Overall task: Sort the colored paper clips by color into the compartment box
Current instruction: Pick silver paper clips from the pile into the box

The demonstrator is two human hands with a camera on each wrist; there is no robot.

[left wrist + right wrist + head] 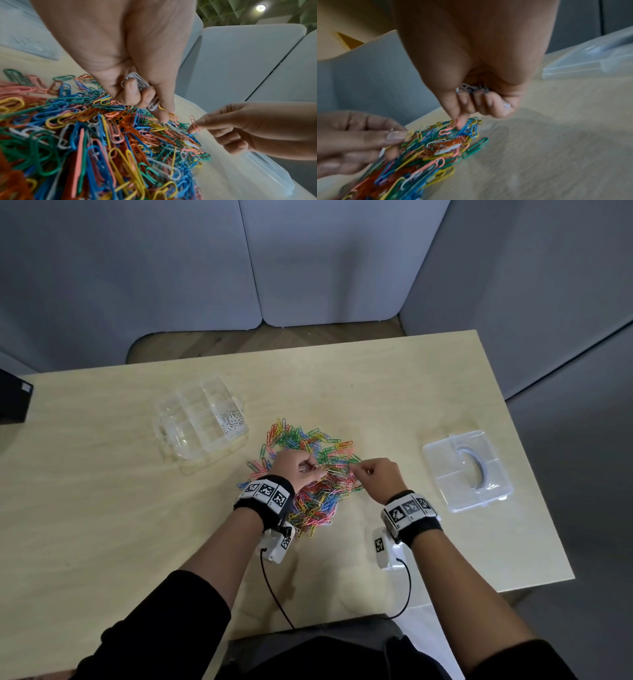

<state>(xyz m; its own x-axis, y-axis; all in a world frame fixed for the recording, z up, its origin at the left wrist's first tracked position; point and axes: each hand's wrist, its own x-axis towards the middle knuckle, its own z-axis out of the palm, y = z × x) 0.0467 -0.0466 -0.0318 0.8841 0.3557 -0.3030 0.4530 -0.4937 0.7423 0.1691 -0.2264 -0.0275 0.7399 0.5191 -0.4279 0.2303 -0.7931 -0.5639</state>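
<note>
A heap of mixed coloured paper clips [308, 474] lies mid-table. My left hand [313, 470] hovers over it, with a small bunch of white clips [137, 81] held in its curled fingers and its forefinger reaching down into the heap. My right hand [359, 471] is at the heap's right edge, pinching a pink clip [194, 123] at its fingertips. More whitish clips [471, 88] are tucked under its curled fingers. The clear compartment box [178, 436] stands at the left, with white clips [232, 419] in one far-right compartment.
The box's clear lid [467, 470] lies on the table to the right of my right hand. A black object [13, 402] sits at the table's far left edge. Grey partition panels [325, 261] stand behind the table.
</note>
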